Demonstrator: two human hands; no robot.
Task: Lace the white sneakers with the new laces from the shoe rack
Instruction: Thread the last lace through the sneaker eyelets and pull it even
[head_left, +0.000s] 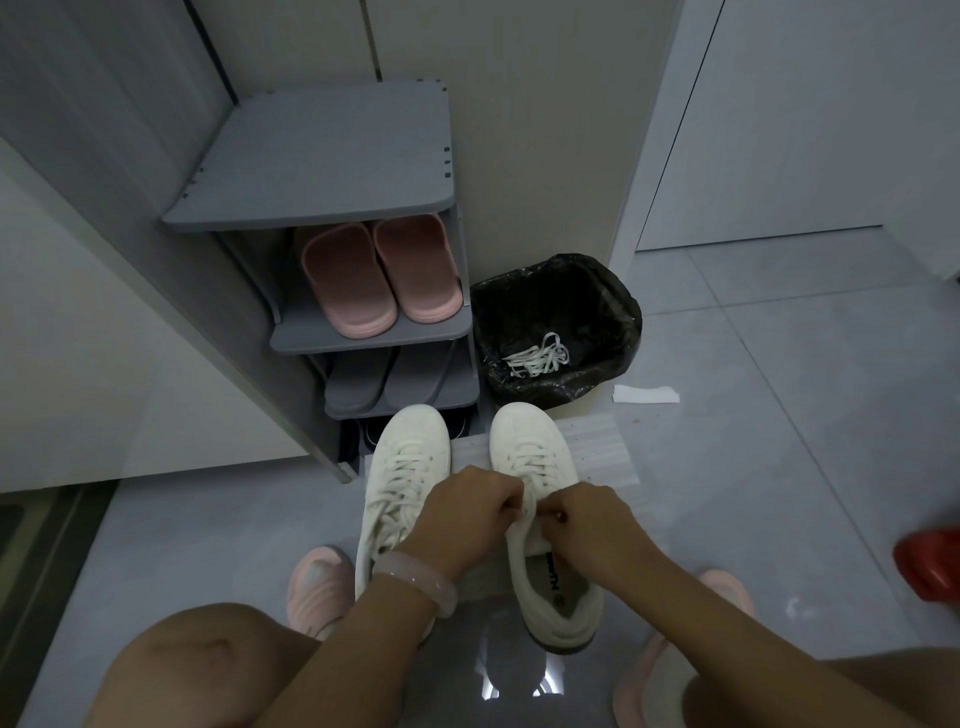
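Grey floor, both hands' curled fingers (511, 496) pinching the right sneaker (540, 519) lace, grip point hidden.

Grey tiled floor (779, 415) carries a white ribbed sheet (602, 447), on which two white sneakers (410, 467) stand side by side, toes toward the grey shoe rack (322, 171). Black-lined bin (556, 322) stands just beside the rack; white paper strip (645, 394) lies near the bin.
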